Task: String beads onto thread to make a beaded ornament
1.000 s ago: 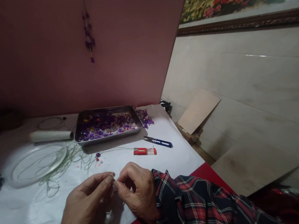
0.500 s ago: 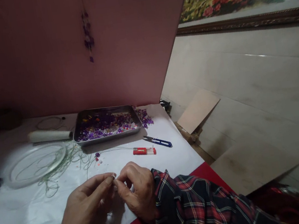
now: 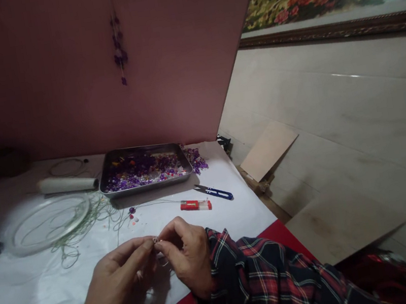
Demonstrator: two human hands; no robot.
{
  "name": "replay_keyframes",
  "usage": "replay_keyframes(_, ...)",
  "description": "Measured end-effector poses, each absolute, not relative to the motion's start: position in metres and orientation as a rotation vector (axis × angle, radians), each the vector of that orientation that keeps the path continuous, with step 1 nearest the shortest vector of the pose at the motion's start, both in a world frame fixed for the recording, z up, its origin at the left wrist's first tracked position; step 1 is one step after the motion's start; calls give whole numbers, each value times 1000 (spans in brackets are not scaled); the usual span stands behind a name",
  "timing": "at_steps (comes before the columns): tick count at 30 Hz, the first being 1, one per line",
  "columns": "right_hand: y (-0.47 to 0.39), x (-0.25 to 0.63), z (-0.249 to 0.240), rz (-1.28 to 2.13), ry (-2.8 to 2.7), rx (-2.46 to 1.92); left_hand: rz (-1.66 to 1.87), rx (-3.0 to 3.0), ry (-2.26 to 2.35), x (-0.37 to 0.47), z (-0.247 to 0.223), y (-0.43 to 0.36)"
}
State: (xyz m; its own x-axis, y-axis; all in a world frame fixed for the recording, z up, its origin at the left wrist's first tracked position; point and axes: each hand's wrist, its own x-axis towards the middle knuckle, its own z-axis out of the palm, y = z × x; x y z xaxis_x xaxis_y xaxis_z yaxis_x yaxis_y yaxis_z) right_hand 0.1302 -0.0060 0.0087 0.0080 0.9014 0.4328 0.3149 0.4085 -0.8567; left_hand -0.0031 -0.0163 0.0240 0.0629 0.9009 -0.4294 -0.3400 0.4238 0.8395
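Over the front of the white table covering [image 3: 37, 301], my left hand [image 3: 115, 276] and my right hand [image 3: 186, 255] meet fingertip to fingertip. Both pinch a thin pale cord [image 3: 156, 240], which makes a tiny loop or knot between the thumbs and forefingers. A pale curve of it shows just below, and its finer detail is too small to make out. Beyond my right hand lie a red lighter [image 3: 196, 205] and blue thread snips [image 3: 214, 192]. A purple bead [image 3: 131, 210] and a few small pieces rest past my left hand.
A metal tray [image 3: 147, 186] of purple and clear beads stands at the back, with more beads [image 3: 197, 159] heaped beside it. Left are a clear plastic ring [image 3: 22, 250], tangled green cord [image 3: 82, 217] and a pale cone spool [image 3: 67, 184]. A beaded strand [image 3: 119, 49] hangs on the wall.
The fingers of my right hand have shifted slightly, and the small loop of cord between my fingertips shows more clearly. My left hand has hardly moved.
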Motion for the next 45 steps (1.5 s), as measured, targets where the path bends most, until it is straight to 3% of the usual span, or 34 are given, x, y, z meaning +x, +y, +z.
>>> replay_keyframes(10,-4,132,14,817,-1453,-1130,1045,610,1135,-1,27,-18)
replay_keyframes(33,-2,141,16,498,-1672,-1092,1042,555,1108,6,28,-20)
replay_keyframes(45,32,152,20,1303,-1039,-799,959,574,1112,7,22,-19)
